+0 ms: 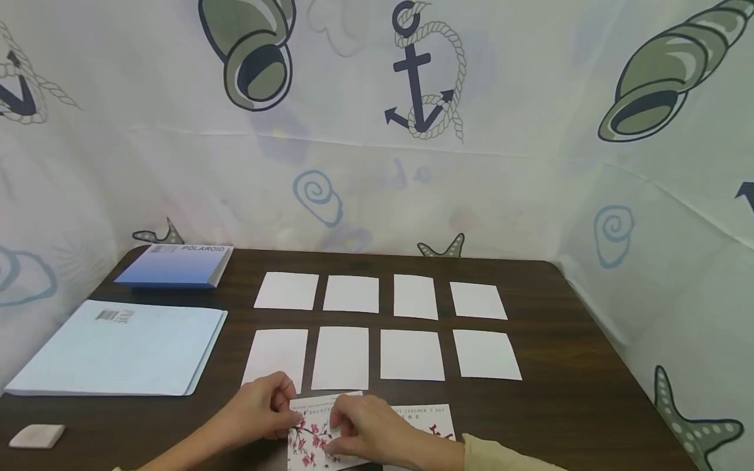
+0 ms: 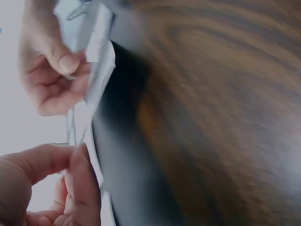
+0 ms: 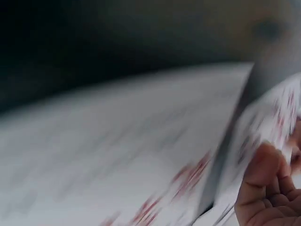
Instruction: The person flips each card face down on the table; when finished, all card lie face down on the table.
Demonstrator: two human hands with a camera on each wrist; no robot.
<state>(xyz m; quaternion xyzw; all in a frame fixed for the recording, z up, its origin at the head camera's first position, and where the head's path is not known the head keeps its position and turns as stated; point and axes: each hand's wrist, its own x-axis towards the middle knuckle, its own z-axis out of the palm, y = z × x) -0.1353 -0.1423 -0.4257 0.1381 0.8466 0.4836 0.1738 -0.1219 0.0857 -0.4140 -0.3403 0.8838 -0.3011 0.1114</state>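
Observation:
A white card with pink blossom branches and small print [image 1: 312, 439] is held up at the table's near side. My left hand [image 1: 265, 405] pinches its left edge between thumb and fingers; the left wrist view shows this pinch [image 2: 66, 183] from close by. In front of the card's face is my right hand [image 1: 377, 432], thumb and fingers bent close to the surface. Whether these fingers grip it cannot be told. Beside the right hand lies a second printed card [image 1: 432, 418], partly hidden by that hand. The right wrist view is blurred but shows its red print [image 3: 188, 174].
Two rows of white square papers [image 1: 347, 356] lie beyond the hands. At left are a pale blue folder [image 1: 118, 353], a blue box marked POLAROID [image 1: 177, 265] and a white eraser-like block [image 1: 36, 436]. A patterned cloth [image 1: 377, 157] hangs behind the dark table [image 1: 565, 405].

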